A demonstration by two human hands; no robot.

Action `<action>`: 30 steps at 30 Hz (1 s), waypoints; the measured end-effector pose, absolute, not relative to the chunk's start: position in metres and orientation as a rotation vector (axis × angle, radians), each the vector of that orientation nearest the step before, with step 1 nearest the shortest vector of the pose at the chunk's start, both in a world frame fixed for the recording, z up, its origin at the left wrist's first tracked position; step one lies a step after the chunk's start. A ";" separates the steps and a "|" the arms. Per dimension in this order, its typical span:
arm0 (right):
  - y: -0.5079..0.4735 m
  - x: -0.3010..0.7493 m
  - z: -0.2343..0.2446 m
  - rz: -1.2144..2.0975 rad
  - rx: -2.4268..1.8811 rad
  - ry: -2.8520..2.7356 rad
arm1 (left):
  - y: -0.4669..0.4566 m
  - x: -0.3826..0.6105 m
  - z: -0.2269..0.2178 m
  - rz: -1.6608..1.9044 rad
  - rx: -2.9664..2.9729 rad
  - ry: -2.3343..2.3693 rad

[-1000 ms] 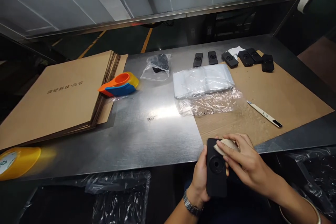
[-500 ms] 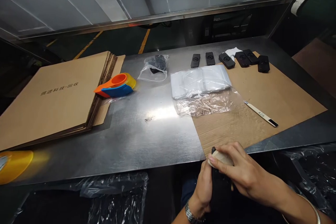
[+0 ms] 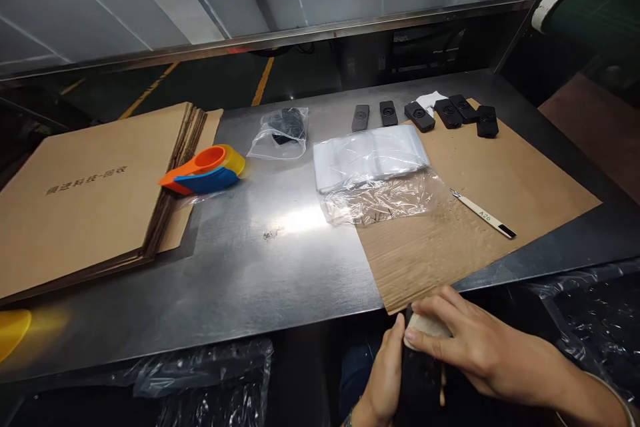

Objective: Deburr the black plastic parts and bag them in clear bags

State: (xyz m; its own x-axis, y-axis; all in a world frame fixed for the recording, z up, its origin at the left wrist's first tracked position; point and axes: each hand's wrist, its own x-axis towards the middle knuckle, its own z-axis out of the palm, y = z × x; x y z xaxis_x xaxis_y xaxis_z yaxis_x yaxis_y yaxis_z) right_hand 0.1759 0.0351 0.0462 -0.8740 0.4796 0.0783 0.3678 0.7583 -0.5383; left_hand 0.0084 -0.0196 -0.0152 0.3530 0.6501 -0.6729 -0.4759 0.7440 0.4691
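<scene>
Below the table's front edge, my left hand (image 3: pixel 383 373) is wrapped round a flat black device (image 3: pixel 417 380) that stands upright. My right hand (image 3: pixel 465 343) presses a small beige pad (image 3: pixel 425 327) against the device's top, fingers closed over it. Most of the device is hidden by both hands. Several similar black devices (image 3: pixel 420 115) lie in a row at the far edge of the table.
A brown cardboard sheet (image 3: pixel 500 173) covers the metal table (image 3: pixel 260 260) at right, with a thin white stick (image 3: pixel 483 213) on it. Clear plastic bags (image 3: pixel 370 160) lie mid-table. At left are stacked flat cartons (image 3: pixel 85 193), an orange-and-blue tape dispenser (image 3: pixel 203 170) and a yellow tape roll (image 3: pixel 10 330).
The hands and device have dropped lower, below the table edge, and the device's face has turned out of sight. The view has shifted to the right.
</scene>
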 end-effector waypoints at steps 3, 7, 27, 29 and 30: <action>0.039 0.178 0.050 0.828 -0.669 -2.776 | -0.022 0.010 -0.017 0.690 0.138 0.902; 0.041 0.175 0.053 0.920 -0.614 -2.853 | -0.025 0.015 -0.022 0.711 0.126 0.824; 0.023 0.157 0.032 0.598 -1.010 -2.396 | -0.032 0.018 -0.034 0.833 0.162 1.011; 0.022 0.151 0.030 0.636 -0.992 -2.389 | -0.032 0.016 -0.035 0.881 0.121 1.072; 0.021 0.150 0.030 0.652 -0.987 -2.387 | -0.032 0.014 -0.035 0.906 0.100 1.113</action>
